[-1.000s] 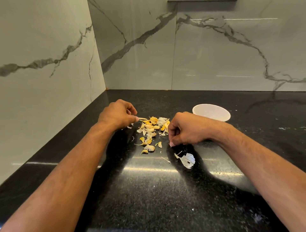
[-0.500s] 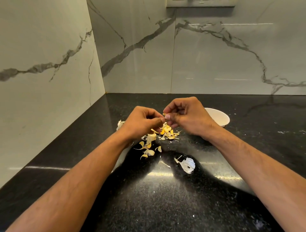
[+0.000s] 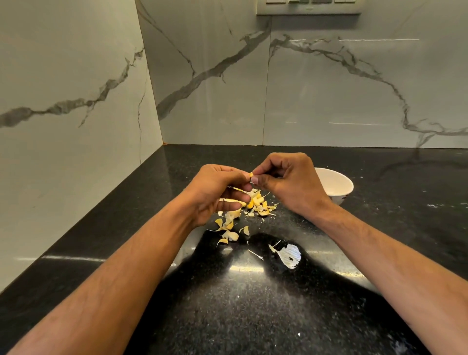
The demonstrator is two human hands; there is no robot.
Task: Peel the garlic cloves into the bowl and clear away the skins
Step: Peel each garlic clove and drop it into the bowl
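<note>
Both pinching one garlic clove point(image 3: 251, 174) — left hand point(image 3: 217, 190), right hand point(image 3: 286, 182), fingertips tight. Could squirt loose into skins point(image 3: 253, 205) below, missing bowl point(image 3: 334, 185) beyond right hand.

Setting: home kitchen, corner of worktop. Evidence: polished black speckled stone counter point(image 3: 253, 316) running into a corner; walls point(image 3: 329, 83) clad in large white marble-look tiles w/ grey veining, used as backsplash; switch/socket plate point(image 3: 307, 2) at top edge of wall; white bowl point(image 3: 338, 183) on counter; garlic skins point(image 3: 253, 205) scattered on surface, i.e. food prep. Domestic scale, not commercial.
</note>
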